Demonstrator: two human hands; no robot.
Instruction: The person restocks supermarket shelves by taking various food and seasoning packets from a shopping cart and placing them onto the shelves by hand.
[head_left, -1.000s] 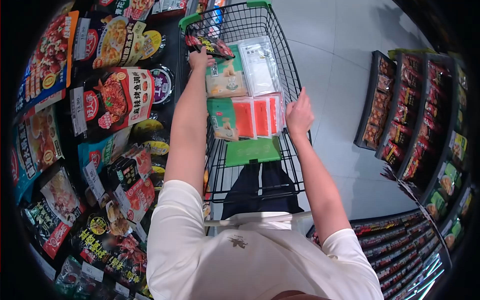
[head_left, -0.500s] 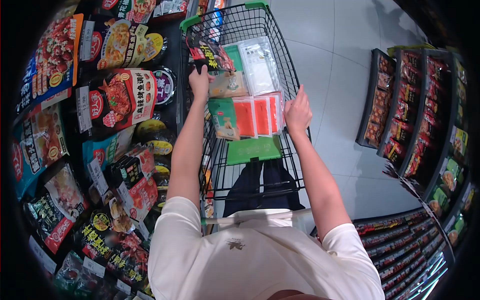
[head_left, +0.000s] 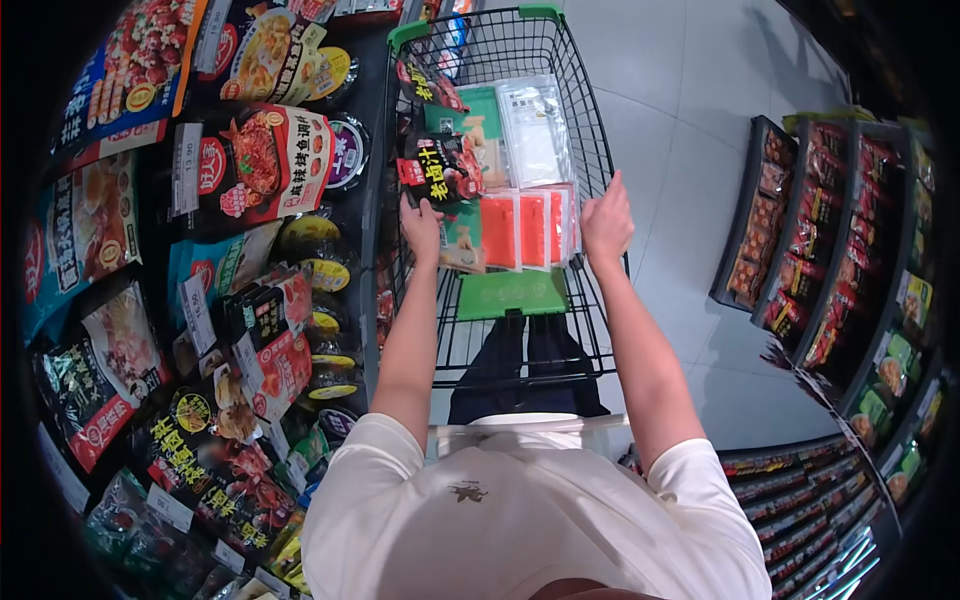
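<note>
My left hand (head_left: 421, 232) is inside the left side of a wire shopping cart (head_left: 592, 130), its fingers closed at the lower edge of a black braising sauce packet (head_left: 443, 166). That packet lies over green and tan packages (head_left: 490, 130). Farther forward, a similar black packet (head_left: 430, 86) leans by the left wall. Clear-and-white packages (head_left: 533, 130) fill the right part of the load, with orange-red packs (head_left: 520, 228) nearer me. My right hand (head_left: 607, 222) is closed around the cart's right rim.
A green panel (head_left: 512, 293) is on the cart's near end, and a pale handle bar (head_left: 530, 426) crosses before my shirt. Packed seasoning shelves (head_left: 265, 160) stand close on the left. Tiled floor (head_left: 670, 180) separates the cart from the right-hand shelves (head_left: 820, 230).
My left hand has come back toward me along the cart's left side. Two black packets now show apart, where one was visible. My right hand stays on the rim.
</note>
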